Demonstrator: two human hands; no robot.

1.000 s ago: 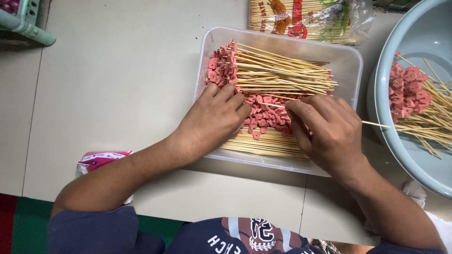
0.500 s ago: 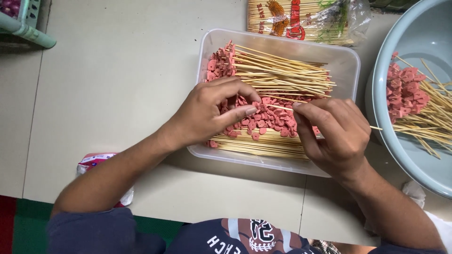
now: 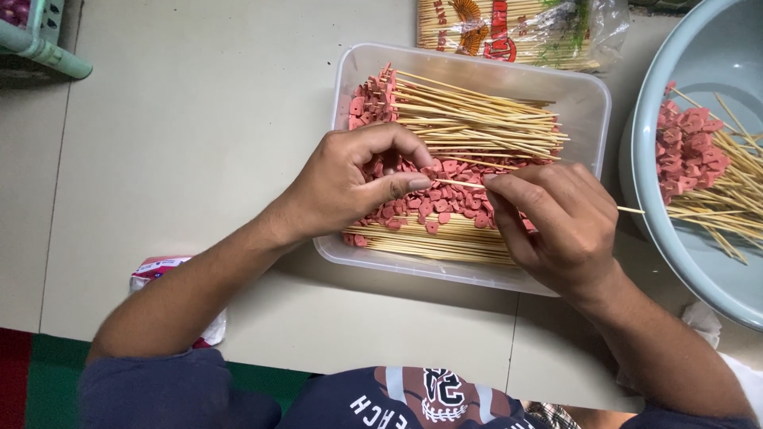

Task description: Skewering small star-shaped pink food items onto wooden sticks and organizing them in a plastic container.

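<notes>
My left hand (image 3: 350, 187) curls, thumb meeting fingertips; my right hand (image 3: 556, 222) pinches with thumb and forefinger, apparently closed, forearms angled inward.

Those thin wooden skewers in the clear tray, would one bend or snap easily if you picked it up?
Probably light and slightly springy: the skewer held between the right hand and the left hand looks very thin for its length. It would likely snap if bent sharply. Being round, loose ones in the clear tray may roll.
</notes>
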